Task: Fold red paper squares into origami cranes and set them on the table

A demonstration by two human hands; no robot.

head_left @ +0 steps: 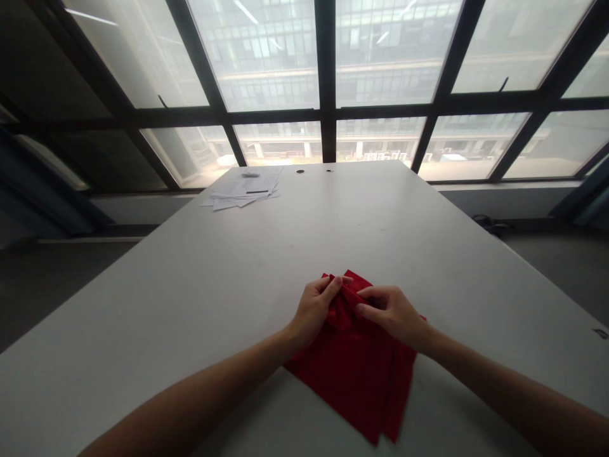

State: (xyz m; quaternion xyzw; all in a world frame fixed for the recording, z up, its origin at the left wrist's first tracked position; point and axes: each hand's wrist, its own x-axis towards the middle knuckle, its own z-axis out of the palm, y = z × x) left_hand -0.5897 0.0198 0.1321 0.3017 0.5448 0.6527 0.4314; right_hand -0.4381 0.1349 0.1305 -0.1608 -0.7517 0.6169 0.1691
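Observation:
A piece of red cloth (349, 374) lies on the white table (228, 279) close in front of me, its upper part bunched and its lower part spread toward me into pointed corners. My left hand (318, 308) is closed on the bunched upper edge, with the thumb on top of the fabric. To its right, my right hand (387, 311) pinches a fold of the same cloth between thumb and fingers. Both hands partly cover the gathered area, so how the layers lie underneath is hidden.
Several loose sheets of paper (245, 190) lie at the table's far left, with a small object (250, 174) on top. Two small dark spots mark the far edge. Windows with dark frames (326, 76) stand behind. Dark cables (492, 223) rest beyond the right edge.

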